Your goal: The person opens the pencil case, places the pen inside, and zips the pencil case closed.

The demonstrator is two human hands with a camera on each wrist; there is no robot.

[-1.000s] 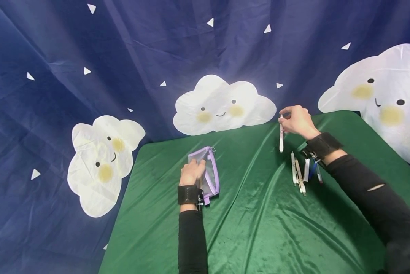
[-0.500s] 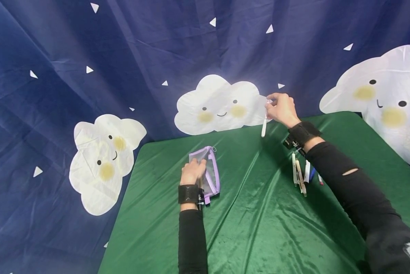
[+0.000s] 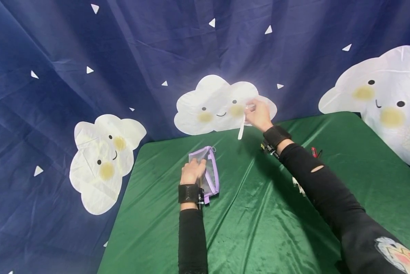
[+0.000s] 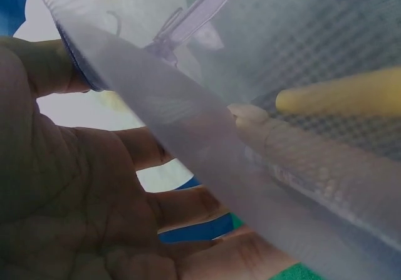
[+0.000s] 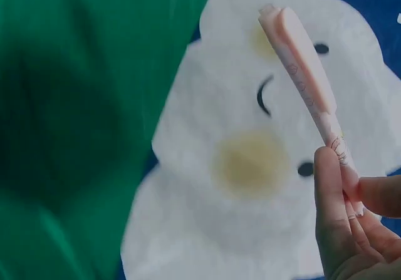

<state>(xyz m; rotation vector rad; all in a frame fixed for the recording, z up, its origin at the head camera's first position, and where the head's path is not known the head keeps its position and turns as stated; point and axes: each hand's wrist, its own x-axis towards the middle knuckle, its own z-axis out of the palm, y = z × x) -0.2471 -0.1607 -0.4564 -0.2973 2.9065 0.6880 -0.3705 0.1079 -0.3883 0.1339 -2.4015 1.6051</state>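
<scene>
My left hand holds the clear mesh pencil case with lilac trim, which rests on the green cloth. In the left wrist view its fingers lie behind the lilac edge, and a yellow pen and a pale pink pen show inside the case. Over the far edge of the table, my right hand pinches a pen by one end, the other end slanting down. The right wrist view shows this pen as pale pink with a long clip and small printed drawings.
Several pens lie on the cloth, mostly hidden under the right sleeve. A red-ended item shows past that sleeve. The dark blue curtain with cloud prints hangs behind the green-covered table.
My right hand has carried the pen leftward from above the loose pens toward the pencil case. The right sleeve now covers most of those pens. My left hand stays on the case.
</scene>
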